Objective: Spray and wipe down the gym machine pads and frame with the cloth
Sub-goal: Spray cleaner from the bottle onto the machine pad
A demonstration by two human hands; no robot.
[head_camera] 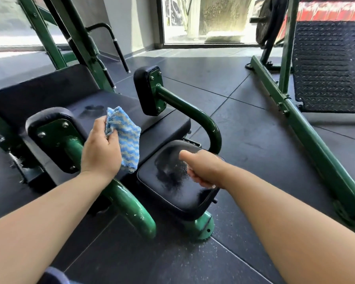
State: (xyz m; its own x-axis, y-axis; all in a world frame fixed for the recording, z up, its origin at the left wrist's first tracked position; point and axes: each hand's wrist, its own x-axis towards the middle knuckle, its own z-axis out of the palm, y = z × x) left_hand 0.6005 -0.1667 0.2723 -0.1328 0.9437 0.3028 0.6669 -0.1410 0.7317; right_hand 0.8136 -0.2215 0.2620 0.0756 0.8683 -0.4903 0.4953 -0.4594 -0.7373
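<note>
Gym floor, green-framed weight machine (195, 117) with black pads (178, 181), plate-loaded bar (268, 19), dark rubber floor tiles (244, 140)

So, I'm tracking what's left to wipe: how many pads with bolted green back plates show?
2: the near pad by the left hand holding the cloth, the upright pad farther right. Others may be hidden.

Open floor (254, 140) runs through the frame's centre right (dark rubber tiles); curved green tube (189, 108) and upright pad (141, 93) crowd the left.
</note>
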